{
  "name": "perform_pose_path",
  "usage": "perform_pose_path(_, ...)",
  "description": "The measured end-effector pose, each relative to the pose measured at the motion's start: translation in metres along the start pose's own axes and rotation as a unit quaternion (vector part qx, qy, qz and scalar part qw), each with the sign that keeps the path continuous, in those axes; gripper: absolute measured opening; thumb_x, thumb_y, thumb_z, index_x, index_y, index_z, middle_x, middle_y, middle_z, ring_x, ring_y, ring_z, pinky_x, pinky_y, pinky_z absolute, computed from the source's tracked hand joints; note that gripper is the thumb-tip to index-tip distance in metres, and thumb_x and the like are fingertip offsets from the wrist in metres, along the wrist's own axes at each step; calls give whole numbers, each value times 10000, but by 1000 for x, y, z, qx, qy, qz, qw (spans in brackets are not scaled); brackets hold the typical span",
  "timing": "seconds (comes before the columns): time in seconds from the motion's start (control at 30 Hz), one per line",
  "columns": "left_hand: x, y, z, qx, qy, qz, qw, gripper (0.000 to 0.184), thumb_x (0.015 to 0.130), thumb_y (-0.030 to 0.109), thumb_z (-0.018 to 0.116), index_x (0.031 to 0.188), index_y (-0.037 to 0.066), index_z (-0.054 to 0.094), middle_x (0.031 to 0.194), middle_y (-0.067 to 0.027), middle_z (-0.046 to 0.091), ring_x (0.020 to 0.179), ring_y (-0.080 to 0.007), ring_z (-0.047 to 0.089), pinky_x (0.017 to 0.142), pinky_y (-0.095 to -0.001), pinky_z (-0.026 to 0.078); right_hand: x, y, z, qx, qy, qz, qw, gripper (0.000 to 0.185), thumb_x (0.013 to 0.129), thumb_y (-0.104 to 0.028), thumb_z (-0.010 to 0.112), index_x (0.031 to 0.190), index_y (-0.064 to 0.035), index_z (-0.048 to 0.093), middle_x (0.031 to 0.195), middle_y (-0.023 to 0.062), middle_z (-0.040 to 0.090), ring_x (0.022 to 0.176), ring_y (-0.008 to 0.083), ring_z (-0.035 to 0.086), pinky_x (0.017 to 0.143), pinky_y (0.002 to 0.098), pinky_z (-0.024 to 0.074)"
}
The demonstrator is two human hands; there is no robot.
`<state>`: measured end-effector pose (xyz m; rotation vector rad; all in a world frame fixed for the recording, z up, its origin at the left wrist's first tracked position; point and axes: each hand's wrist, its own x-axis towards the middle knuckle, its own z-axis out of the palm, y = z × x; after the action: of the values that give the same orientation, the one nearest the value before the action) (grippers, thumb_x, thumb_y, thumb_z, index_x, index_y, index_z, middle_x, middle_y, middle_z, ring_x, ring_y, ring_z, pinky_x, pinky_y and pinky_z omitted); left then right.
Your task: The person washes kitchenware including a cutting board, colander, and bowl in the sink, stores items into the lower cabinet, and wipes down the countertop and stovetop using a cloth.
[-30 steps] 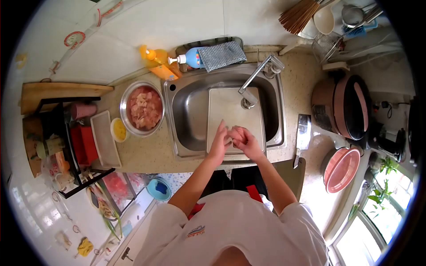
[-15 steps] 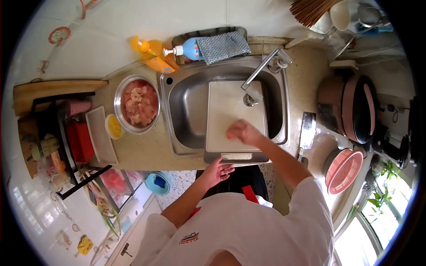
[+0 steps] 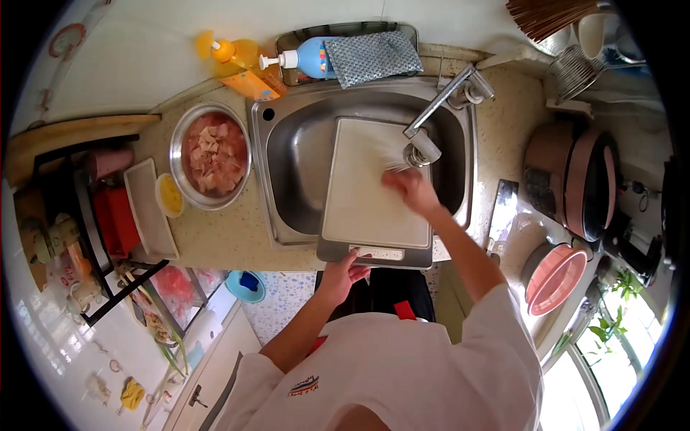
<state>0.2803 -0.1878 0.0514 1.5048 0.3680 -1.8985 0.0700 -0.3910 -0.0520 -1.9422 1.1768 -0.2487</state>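
Fingers of the left hand (image 3: 340,279), lower centre of the head view, grip the handle end of the cutting board (image 3: 359,197), which lies over the sink (image 3: 260,158) mid-frame. Half a second ago they only met its edge; now the board sits more askew, and streaks of water (image 3: 392,152) show beside the faucet (image 3: 440,102), so it seems to be steadied while wetted. The right hand (image 3: 413,190), curled just below the faucet, is motion-blurred; whether it holds anything I cannot tell. Left fingertips beneath the board are hidden.
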Motion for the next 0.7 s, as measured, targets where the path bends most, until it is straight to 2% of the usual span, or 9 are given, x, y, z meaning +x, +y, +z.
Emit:
perform_pose_path(0.03, -2, 2, -3, 0, 4, 7, 1000, 285, 1048, 239, 583, 1276, 68, 590, 1176, -140, 729, 984, -211, 720, 882, -364, 600, -25, -19, -3, 1, 29, -90, 995, 327, 908, -55, 628, 1178, -188, 757, 1215, 66, 715, 1155, 324, 650, 998, 427, 547)
perform_pose_path(0.17, -8, 22, -10, 23, 20, 37, 999, 288, 1041, 195, 543, 1278, 31, 548, 1130, -159, 733, 982, -242, 733, 833, -368, 624, -91, -102, -24, 139, -56, -116, 982, 342, 812, 63, 704, 1128, -63, 735, 1186, 133, 686, 1121, 335, 658, 978, 425, 541)
perform_pose_path(0.23, -12, 33, -13, 44, 13, 41, 998, 285, 1042, 191, 529, 1269, 19, 548, 1127, -172, 733, 978, -255, 736, 829, -376, 628, -85, -112, -28, 139, -7, -143, 980, 152, 786, -32, 706, 933, -64, 685, 1019, 71, 689, 1025, 309, 661, 902, 398, 523)
perform_pose_path(0.3, -13, 38, -12, 45, 15, 47, 998, 289, 1038, 189, 522, 1260, 5, 548, 1125, -200, 730, 966, -278, 740, 820, -386, 634, -65, -65, -11, 93, 0, -162, 982, 160, 789, -51, 725, 946, -67, 699, 1069, 68, 705, 1061, 298, 661, 924, 413, 520)
perform_pose_path(0.37, -12, 41, -14, 47, 11, 46, 998, 289, 1033, 189, 525, 1256, 6, 550, 1122, -209, 729, 971, -287, 742, 813, -391, 636, -32, -18, -6, 49, 35, -130, 990, 213, 797, -71, 736, 1008, -97, 748, 1157, 75, 720, 1154, 296, 645, 967, 415, 530)
perform_pose_path(0.43, -15, 45, -15, 53, 9, 48, 997, 289, 1028, 186, 528, 1254, 8, 551, 1114, -213, 729, 977, -295, 743, 812, -397, 636, 10, 44, 0, 21, -53, 94, 994, 301, 779, -29, 724, 1066, -109, 770, 1224, 114, 707, 1153, 337, 660, 945, 430, 565)
perform_pose_path(0.5, -15, 50, -15, 57, 10, 53, 997, 293, 1022, 182, 526, 1257, 9, 552, 1106, -217, 729, 982, -307, 743, 812, -407, 636, 42, 89, 14, 61, 128, 147, 979, 404, 820, 19, 670, 1209, -83, 706, 1189, 209, 689, 1049, 415, 680, 868, 476, 574)
perform_pose_path(0.63, -23, 66, -20, 68, 15, 56, 996, 316, 1011, 174, 515, 1270, -3, 548, 1096, -214, 728, 987, -331, 745, 830, -440, 633, 35, 78, 28, -15, 202, 126, 971, 346, 821, 3, 642, 1160, -41, 699, 1120, 277, 672, 967, 443, 688, 813, 497, 578)
perform_pose_path(0.7, -22, 79, -13, 66, 22, 71, 995, 331, 1003, 180, 514, 1268, -15, 546, 1103, -208, 724, 994, -341, 744, 848, -458, 630, 1, 29, 13, -13, 81, 94, 992, 245, 846, -70, 642, 1071, -45, 734, 1108, 226, 695, 996, 407, 690, 847, 472, 579)
